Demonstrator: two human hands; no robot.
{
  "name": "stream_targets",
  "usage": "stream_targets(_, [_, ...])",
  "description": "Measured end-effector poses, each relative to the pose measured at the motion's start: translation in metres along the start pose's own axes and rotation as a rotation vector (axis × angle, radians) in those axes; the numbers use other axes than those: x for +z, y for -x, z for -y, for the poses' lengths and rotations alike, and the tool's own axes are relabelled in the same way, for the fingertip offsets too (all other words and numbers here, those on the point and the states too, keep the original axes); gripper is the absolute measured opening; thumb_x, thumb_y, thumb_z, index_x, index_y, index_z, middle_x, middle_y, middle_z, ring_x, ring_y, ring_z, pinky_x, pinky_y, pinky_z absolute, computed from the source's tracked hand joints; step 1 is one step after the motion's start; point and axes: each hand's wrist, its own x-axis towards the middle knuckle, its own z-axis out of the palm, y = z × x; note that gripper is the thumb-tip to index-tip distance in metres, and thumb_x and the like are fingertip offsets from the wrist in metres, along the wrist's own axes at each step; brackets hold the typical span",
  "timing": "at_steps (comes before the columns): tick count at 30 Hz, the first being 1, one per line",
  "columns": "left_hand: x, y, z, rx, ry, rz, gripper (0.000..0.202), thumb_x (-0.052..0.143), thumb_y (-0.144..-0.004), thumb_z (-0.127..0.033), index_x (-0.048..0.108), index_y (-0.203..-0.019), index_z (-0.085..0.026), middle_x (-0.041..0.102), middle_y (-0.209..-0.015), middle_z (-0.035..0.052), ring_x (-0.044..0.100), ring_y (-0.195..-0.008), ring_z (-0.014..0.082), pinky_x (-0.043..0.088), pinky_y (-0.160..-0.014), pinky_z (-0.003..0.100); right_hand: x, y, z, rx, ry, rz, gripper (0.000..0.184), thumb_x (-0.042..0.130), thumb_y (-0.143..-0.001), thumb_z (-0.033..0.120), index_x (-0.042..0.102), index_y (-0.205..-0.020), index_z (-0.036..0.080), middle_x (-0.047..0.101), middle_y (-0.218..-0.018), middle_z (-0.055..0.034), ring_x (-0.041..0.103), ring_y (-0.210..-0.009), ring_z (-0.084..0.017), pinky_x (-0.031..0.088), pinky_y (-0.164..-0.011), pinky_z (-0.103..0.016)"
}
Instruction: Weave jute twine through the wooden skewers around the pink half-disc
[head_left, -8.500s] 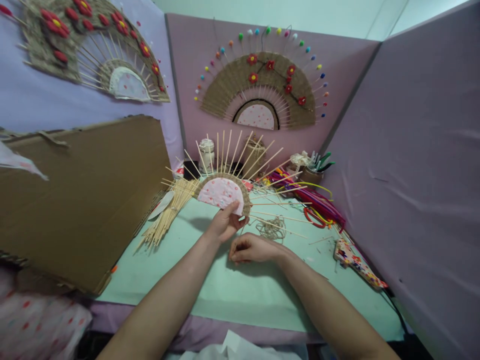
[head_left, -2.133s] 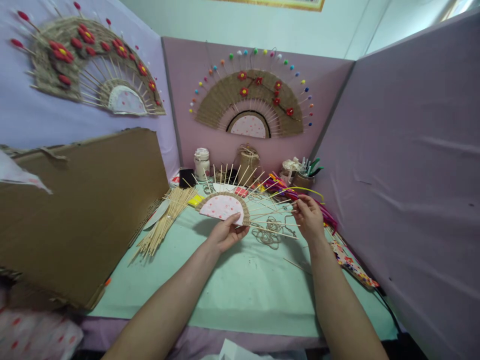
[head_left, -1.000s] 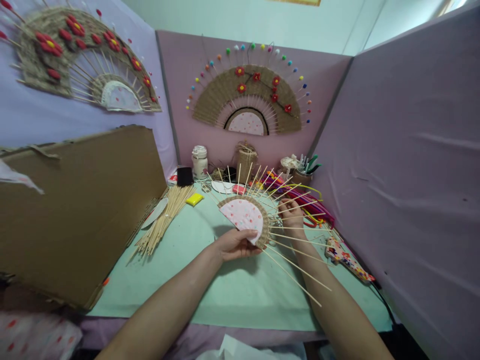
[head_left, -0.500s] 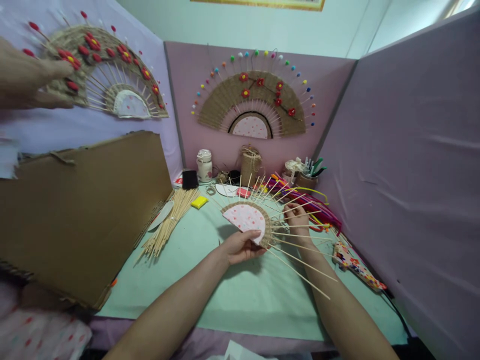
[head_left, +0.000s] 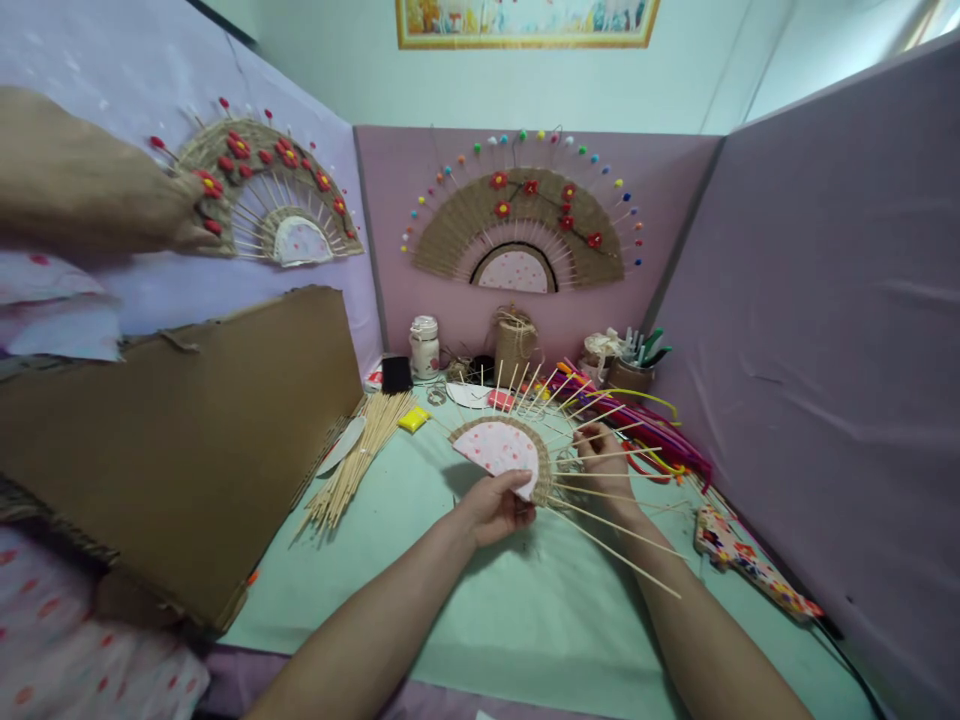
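My left hand grips the lower edge of a half-made fan, thumb on top and fingers beneath. The fan has a pink dotted half-round centre, a woven twine band and thin bamboo sticks spreading up and to the right. Behind the right-hand sticks, my right hand is closed in a pinch. Thin loops of twine hang beside it and seem to run to its fingers, partly hidden by the sticks.
Bamboo sticks lie left, near a yellow packet. Pipe cleaners and a patterned glue gun lie right. A twine roll stands behind. Another person's hand touches a flowered fan above cardboard.
The view has tilted up and shifted slightly left, so everything sits lower and further right. Both my hands keep nearly the same hold. The other person's arm reaches further into view.
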Motion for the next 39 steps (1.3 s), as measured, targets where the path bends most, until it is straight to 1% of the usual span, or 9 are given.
stream_targets(7, [0.001,-0.001,0.001,0.003,-0.01,-0.027,0.015,0.064,-0.072,-0.018,0.059,-0.085,-0.014,0.065,-0.067,0.0027,0.057,-0.051,0.0091,0.043,-0.05,0.019,0.001,-0.005,-0.003,0.002,0.023,-0.017,0.015,0.061,-0.068,0.034,0.056,-0.074,0.021,0.054,-0.064,0.0014,0.048,-0.061,-0.014,0.038,-0.061,-0.029])
stream_targets(10, [0.003,-0.001,0.001,0.005,-0.015,-0.04,0.012,0.064,-0.072,-0.017,0.059,-0.083,-0.014,0.065,-0.067,0.0031,0.056,-0.051,0.0093,0.044,-0.05,0.02,-0.001,-0.006,0.0,-0.004,0.024,-0.03,0.013,0.06,-0.069,0.032,0.057,-0.075,0.021,0.054,-0.064,0.0017,0.048,-0.061,-0.014,0.038,-0.06,-0.028])
stream_targets(13, [0.004,0.001,0.0,0.021,-0.015,-0.032,0.011,0.064,-0.072,-0.016,0.059,-0.082,-0.014,0.065,-0.068,0.0033,0.057,-0.052,0.0097,0.044,-0.05,0.02,-0.006,-0.006,0.004,-0.013,0.059,-0.05,0.015,0.06,-0.07,0.032,0.056,-0.079,0.021,0.053,-0.065,0.0017,0.046,-0.059,-0.013,0.037,-0.056,-0.027])
stream_targets(17, [0.006,0.004,0.0,0.014,-0.025,0.004,0.013,0.064,-0.072,-0.015,0.06,-0.084,-0.014,0.065,-0.07,0.0032,0.058,-0.055,0.0102,0.046,-0.051,0.021,-0.01,-0.007,0.007,-0.057,0.037,-0.048,0.013,0.059,-0.07,0.031,0.054,-0.076,0.02,0.052,-0.064,0.0026,0.044,-0.057,-0.012,0.036,-0.056,-0.026])
stream_targets(21, [0.009,0.007,0.001,0.022,-0.04,0.013,0.012,0.062,-0.072,-0.011,0.061,-0.084,-0.012,0.066,-0.074,0.0045,0.06,-0.06,0.0113,0.049,-0.056,0.021,-0.008,-0.009,0.006,-0.052,0.017,-0.074,0.016,0.06,-0.068,0.03,0.056,-0.08,0.02,0.054,-0.068,0.0019,0.046,-0.061,-0.013,0.037,-0.058,-0.026])
stream_targets(24, [0.01,0.007,0.0,0.044,-0.043,-0.003,0.014,0.058,-0.07,-0.005,0.062,-0.084,-0.009,0.068,-0.077,0.0078,0.063,-0.066,0.0137,0.051,-0.065,0.024,-0.007,-0.01,0.007,-0.077,0.043,-0.105,0.016,0.059,-0.07,0.032,0.056,-0.08,0.02,0.057,-0.074,-0.0004,0.048,-0.065,-0.014,0.038,-0.061,-0.027])
stream_targets(29, [0.012,0.008,-0.001,0.054,-0.043,0.06,0.024,0.053,-0.071,-0.003,0.062,-0.093,-0.006,0.07,-0.084,0.0131,0.066,-0.077,0.0202,0.053,-0.073,0.031,-0.008,-0.007,0.011,-0.09,-0.009,-0.095,0.018,0.06,-0.071,0.034,0.055,-0.08,0.019,0.054,-0.072,0.0003,0.046,-0.063,-0.013,0.038,-0.06,-0.026])
stream_targets(32, [0.011,0.009,-0.001,0.039,-0.059,0.101,0.027,0.052,-0.071,-0.003,0.062,-0.096,-0.006,0.07,-0.087,0.0134,0.067,-0.079,0.0206,0.053,-0.074,0.032,-0.009,-0.006,0.013,-0.082,-0.082,-0.072,0.019,0.06,-0.073,0.035,0.054,-0.083,0.02,0.052,-0.07,0.0021,0.044,-0.058,-0.011,0.037,-0.056,-0.025])
stream_targets(39, [0.008,0.008,0.002,0.007,-0.102,0.152,0.028,0.055,-0.072,-0.006,0.062,-0.099,-0.004,0.069,-0.091,0.0165,0.067,-0.083,0.0229,0.053,-0.074,0.033,-0.008,-0.005,0.021,-0.035,-0.178,-0.095,0.024,0.063,-0.07,0.039,0.055,-0.082,0.019,0.049,-0.062,0.004,0.042,-0.052,-0.009,0.033,-0.048,-0.023])
